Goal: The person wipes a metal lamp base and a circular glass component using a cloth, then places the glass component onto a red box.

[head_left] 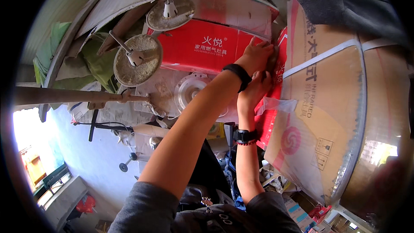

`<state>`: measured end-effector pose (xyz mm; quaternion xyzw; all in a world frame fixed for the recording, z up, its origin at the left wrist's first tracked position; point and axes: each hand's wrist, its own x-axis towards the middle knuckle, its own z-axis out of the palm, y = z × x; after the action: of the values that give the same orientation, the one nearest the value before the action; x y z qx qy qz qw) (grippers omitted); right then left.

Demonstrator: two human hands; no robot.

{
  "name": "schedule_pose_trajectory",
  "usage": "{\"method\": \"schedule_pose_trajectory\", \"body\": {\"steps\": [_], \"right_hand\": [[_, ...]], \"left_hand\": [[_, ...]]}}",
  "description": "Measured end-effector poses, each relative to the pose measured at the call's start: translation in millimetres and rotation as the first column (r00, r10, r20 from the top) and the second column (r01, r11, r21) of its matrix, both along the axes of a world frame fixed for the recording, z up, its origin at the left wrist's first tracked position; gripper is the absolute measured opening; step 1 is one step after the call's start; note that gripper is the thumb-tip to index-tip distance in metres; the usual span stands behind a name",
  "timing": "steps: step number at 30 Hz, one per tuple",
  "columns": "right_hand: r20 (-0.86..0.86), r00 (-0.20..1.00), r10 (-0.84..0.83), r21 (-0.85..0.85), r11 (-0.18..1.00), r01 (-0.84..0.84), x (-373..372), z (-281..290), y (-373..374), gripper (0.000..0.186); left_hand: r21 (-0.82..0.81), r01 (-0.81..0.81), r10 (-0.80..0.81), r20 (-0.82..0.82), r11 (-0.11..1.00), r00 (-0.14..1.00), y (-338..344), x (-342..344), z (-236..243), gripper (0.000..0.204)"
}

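My left hand (257, 55), with a black band at its wrist, lies over the right end of a red printed carton (189, 45). Its fingers are stretched out and slightly apart toward the gap beside a large brown carton. Just below it, my right hand (258, 89) is against a second, narrow red box (268, 118) wedged along the brown carton (321, 103). The fingers of that hand are bent and partly hidden, so its grip is unclear. A torn strip of clear plastic (276, 104) hangs near the right wrist, which wears a black watch (245, 136).
Two dusty round discs with stems (138, 59) stand at the left. A wooden pole (69, 96) runs across from the left edge. Below the red carton sits a round whitish part (189, 90). Grey cloth (345, 0) drapes over the brown carton, which has a pale strap (321, 58).
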<state>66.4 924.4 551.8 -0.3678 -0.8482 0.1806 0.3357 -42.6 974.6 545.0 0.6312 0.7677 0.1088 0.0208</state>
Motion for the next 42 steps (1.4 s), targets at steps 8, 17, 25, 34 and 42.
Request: {"method": "schedule_pose_trajectory", "body": {"steps": [8, 17, 25, 34, 42], "right_hand": [[-0.406, 0.838, -0.365, -0.764, 0.639, -0.091, 2, 8, -23, 0.032], [-0.217, 0.971, -0.103, -0.603, 0.796, -0.051, 36, -16, -34, 0.029], [0.058, 0.996, 0.07, 0.031, 0.997, -0.072, 58, 16, -70, 0.026], [-0.214, 0.975, 0.058, -0.24, 0.964, -0.11, 78, 42, -83, 0.03], [-0.243, 0.96, 0.14, -0.157, 0.971, -0.182, 70, 73, -77, 0.034]], "left_hand": [[0.076, -0.062, 0.051, 0.137, 0.995, 0.989, -19, 24, 4, 0.055], [0.097, -0.064, 0.003, 0.532, 0.993, 0.847, -56, 45, 14, 0.032], [0.178, -0.046, -0.093, 0.696, 0.983, 0.712, -94, 60, -7, 0.028], [0.034, -0.271, 0.105, 0.869, 0.962, 0.483, -144, 63, 22, 0.022], [0.101, -0.209, -0.034, 0.953, 0.973, 0.301, -199, 46, 50, 0.043]]}}
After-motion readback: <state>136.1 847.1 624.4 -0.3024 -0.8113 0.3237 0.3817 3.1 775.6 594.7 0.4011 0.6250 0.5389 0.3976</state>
